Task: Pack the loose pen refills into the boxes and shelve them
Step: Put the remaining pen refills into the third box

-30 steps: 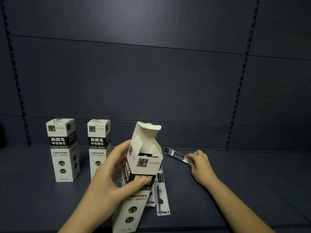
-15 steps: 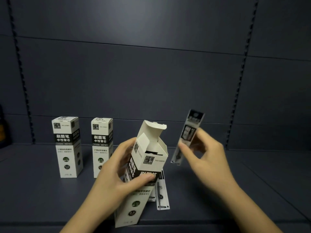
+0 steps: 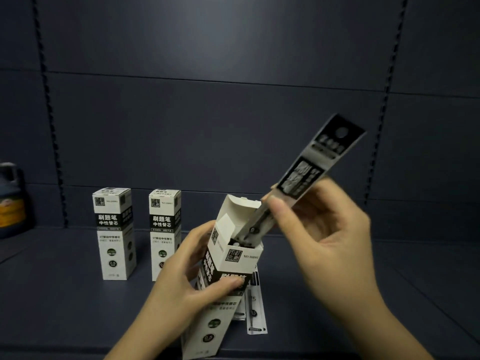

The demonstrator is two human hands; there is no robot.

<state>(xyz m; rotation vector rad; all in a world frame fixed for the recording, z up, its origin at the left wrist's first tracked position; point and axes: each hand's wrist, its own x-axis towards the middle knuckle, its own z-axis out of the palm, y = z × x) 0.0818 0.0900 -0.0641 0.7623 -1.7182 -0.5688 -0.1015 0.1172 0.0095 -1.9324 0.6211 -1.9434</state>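
- Open box [image 3: 228, 271]: your left hand [image 3: 181, 284] grips it round the middle, thumb pressed on the front panel, fingers curled behind. It tilts, top flaps up, its base low near the front edge of the shelf [image 3: 65, 294].
- Refill packet [image 3: 306, 178]: your right hand [image 3: 319, 240] pinches it about midway between thumb and fingers. It slants, its lower end already inside the mouth of the box, its black header card up and to the right.
- Loose refill packets [image 3: 255, 310]: at least one lies flat on the shelf just behind and right of the held box, partly hidden by it; the exact count cannot be told.
- Closed boxes: a left box [image 3: 114, 235] and a second box [image 3: 165, 235] stand upright side by side toward the back of the shelf, lids shut. Judged as packed and shelved.
- Dark container [image 3: 11, 201]: at the far left edge, apart from the work.
- Progress, as a judgement: past halfway. Left to do: seat this packet fully, pack the packets on the shelf, close the flaps, stand the box beside the other two.
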